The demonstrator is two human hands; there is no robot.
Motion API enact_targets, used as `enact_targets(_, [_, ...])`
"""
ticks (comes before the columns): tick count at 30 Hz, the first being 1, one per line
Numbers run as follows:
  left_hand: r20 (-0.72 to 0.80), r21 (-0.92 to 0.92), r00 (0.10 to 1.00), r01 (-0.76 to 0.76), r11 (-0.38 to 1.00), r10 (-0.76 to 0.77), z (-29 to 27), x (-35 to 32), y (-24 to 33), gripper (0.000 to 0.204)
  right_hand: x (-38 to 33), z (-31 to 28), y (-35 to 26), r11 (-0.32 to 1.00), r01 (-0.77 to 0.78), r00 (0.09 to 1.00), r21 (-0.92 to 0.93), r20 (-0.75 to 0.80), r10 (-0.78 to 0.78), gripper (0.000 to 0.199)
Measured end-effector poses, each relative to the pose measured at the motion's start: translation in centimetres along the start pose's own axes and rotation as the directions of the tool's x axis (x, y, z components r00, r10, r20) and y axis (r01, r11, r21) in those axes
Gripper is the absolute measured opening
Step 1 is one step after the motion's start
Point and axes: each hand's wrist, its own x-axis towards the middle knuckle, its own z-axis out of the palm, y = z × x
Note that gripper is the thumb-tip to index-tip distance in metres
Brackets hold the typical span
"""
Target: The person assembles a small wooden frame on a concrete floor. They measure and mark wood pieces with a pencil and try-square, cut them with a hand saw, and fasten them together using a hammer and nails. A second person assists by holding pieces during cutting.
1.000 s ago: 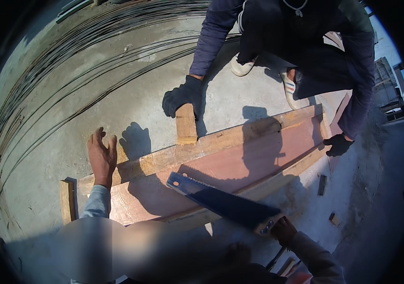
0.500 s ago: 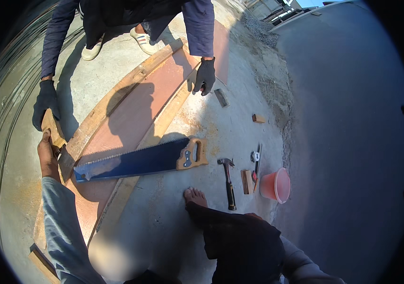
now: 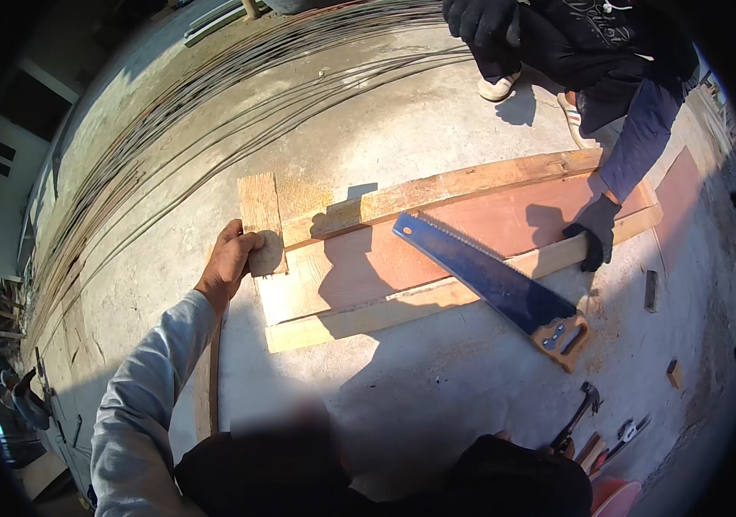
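My left hand (image 3: pixel 232 258) is closed on a short wooden board (image 3: pixel 260 207), gripping its near left edge. The board lies across the left end of a long wooden frame. That frame has a curved far rail (image 3: pixel 471 184), a straight near rail (image 3: pixel 385 317) and a reddish panel (image 3: pixel 441 246) between them. A handsaw (image 3: pixel 488 280) with a blue blade and wooden handle rests slantwise over the panel and near rail, teeth facing away. A co-worker's gloved hand (image 3: pixel 593 231) is on the near rail's right part; their other gloved hand (image 3: pixel 484 19) is raised. My right hand is out of view.
Long thin rods (image 3: pixel 213 103) run along the ground beyond the frame. To the near right lie a hammer (image 3: pixel 585 405), small wood offcuts (image 3: pixel 674 373) and a reddish bucket (image 3: pixel 616 498). The co-worker's shoes (image 3: pixel 499 87) are behind the frame.
The view has swung left. The co-worker's hand has let go of the short board and lifted away. My left hand now holds that board alone, across the frame's end.
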Motion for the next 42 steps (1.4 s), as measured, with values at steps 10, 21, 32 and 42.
enact_targets(10, [-0.094,-0.229,0.980,0.152,0.961,-0.178,-1.5,0.2,-16.4,0.030,4.2,-3.0,-1.2,0.904,-0.208,0.976,-0.374,-0.024,0.215,0.065])
enact_targets(21, [-0.084,-0.044,0.970,0.226,0.973,-0.229,-1.0,0.7,-16.9,0.030,6.5,-14.9,-22.1,0.967,0.245,0.942,0.074,-0.253,-0.220,0.064])
enact_targets(32, [-0.118,0.369,0.988,0.138,0.919,-0.101,-1.5,0.1,-16.7,0.072,4.6,-2.5,-65.5,0.827,0.450,0.680,0.337,0.472,-0.561,0.049])
enact_targets(42, [-0.068,0.320,0.986,0.164,0.933,-0.150,-2.4,-0.6,-15.3,0.063,-3.4,19.0,-76.2,0.865,0.330,0.368,0.377,0.793,-0.486,0.058])
